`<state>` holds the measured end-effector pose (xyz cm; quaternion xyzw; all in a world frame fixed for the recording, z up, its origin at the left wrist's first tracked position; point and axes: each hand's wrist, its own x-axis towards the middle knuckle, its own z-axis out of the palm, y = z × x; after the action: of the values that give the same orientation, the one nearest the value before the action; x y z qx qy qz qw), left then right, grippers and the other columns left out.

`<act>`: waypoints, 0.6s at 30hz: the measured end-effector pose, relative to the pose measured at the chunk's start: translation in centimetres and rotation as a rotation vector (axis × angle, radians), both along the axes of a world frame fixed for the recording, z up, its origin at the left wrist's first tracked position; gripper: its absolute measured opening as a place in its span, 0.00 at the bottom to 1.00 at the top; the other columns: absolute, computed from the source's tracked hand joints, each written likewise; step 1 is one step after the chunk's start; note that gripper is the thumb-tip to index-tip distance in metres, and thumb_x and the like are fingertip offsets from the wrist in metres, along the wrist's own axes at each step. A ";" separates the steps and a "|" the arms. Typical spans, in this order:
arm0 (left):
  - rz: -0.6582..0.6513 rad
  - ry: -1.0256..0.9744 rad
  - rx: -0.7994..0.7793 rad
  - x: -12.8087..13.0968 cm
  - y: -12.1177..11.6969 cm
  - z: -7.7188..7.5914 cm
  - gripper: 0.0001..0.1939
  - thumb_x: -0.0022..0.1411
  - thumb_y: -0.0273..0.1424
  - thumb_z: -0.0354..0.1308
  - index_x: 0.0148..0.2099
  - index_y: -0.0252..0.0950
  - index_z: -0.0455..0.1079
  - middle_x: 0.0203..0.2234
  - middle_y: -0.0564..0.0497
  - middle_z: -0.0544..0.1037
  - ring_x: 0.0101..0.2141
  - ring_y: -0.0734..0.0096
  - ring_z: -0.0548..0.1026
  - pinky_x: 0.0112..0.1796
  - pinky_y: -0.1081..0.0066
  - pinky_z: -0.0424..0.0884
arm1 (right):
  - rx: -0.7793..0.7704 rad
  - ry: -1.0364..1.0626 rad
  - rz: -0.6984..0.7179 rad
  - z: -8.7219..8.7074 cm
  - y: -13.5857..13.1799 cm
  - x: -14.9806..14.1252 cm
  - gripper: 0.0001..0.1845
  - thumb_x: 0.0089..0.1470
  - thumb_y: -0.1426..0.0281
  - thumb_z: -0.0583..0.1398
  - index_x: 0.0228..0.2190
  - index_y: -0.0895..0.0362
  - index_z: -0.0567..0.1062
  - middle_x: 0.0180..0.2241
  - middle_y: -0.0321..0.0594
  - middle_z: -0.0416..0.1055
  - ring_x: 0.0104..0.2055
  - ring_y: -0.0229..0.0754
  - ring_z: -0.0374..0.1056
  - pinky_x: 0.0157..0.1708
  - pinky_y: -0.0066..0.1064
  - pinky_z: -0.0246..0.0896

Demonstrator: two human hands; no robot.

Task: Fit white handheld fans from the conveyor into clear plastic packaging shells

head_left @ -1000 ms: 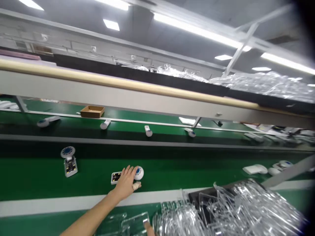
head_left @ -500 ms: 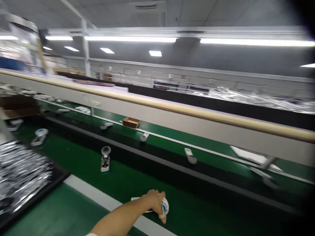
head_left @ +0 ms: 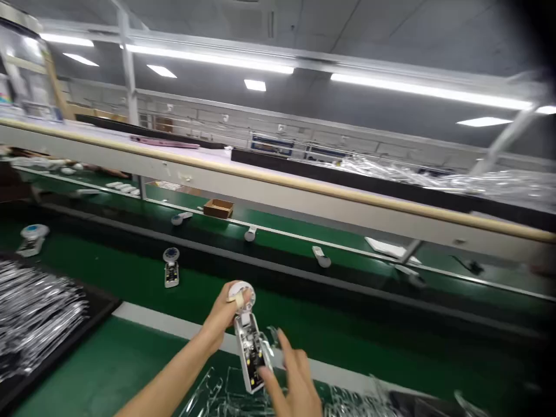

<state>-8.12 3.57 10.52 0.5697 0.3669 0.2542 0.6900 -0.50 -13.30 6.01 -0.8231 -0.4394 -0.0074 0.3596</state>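
Note:
My left hand [head_left: 223, 317] is closed on the round top end of a small white device [head_left: 248, 341] with an exposed circuit face, lifted above the green conveyor belt [head_left: 130, 278]. My right hand [head_left: 292, 383] reaches in from below with fingers spread, and its fingertips touch the device's lower end. A clear plastic blister shell [head_left: 217, 391] lies just under both hands.
Similar white devices [head_left: 171, 267] lie spaced along the belt, one at the far left [head_left: 31, 238]. A black tray of clear plastic shells [head_left: 35, 313] sits at the left. A small brown box [head_left: 218, 208] rests on the far belt below a long beige rail [head_left: 304, 191].
My left hand has lifted the white device off the belt and brought it toward me. My right hand has come up to touch its lower end. The view swung left.

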 end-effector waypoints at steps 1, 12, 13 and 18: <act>0.009 -0.005 -0.027 -0.7 -0.8 0.1 0.28 0.53 0.47 0.53 0.53 0.40 0.55 0.41 0.46 0.72 0.36 0.66 0.74 0.33 0.70 0.68 | -0.002 -0.064 -0.013 0.1 0.7 -0.9 0.26 0.59 0.57 0.47 0.58 0.48 0.54 0.34 0.43 0.64 0.27 0.44 0.70 0.16 0.28 0.62; 0.131 -0.044 0.014 -3.5 -5.1 2.4 0.34 0.42 0.51 0.62 0.49 0.41 0.59 0.36 0.49 0.73 0.33 0.66 0.72 0.29 0.72 0.67 | -0.005 -0.275 -0.057 -1.1 0.9 -5.3 0.32 0.58 0.70 0.48 0.61 0.47 0.45 0.43 0.50 0.66 0.40 0.53 0.68 0.30 0.38 0.69; 0.145 -0.051 0.013 -3.5 -5.3 2.3 0.35 0.42 0.51 0.62 0.49 0.41 0.59 0.37 0.49 0.73 0.33 0.65 0.73 0.29 0.72 0.67 | -0.013 -0.221 -0.043 -1.1 0.6 -5.2 0.32 0.59 0.70 0.47 0.61 0.46 0.43 0.43 0.49 0.66 0.38 0.51 0.69 0.28 0.36 0.68; 0.048 -0.173 -0.160 -4.0 -6.9 0.3 0.41 0.41 0.49 0.65 0.56 0.41 0.56 0.47 0.45 0.72 0.46 0.59 0.71 0.42 0.67 0.69 | 0.044 0.044 0.071 -0.7 -1.2 -4.5 0.29 0.61 0.63 0.46 0.61 0.43 0.43 0.36 0.40 0.65 0.32 0.42 0.69 0.24 0.27 0.65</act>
<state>-12.13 -3.37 10.82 0.4798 0.3385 0.2887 0.7562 -5.02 -14.53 5.34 -0.7990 -0.4600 0.0137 0.3870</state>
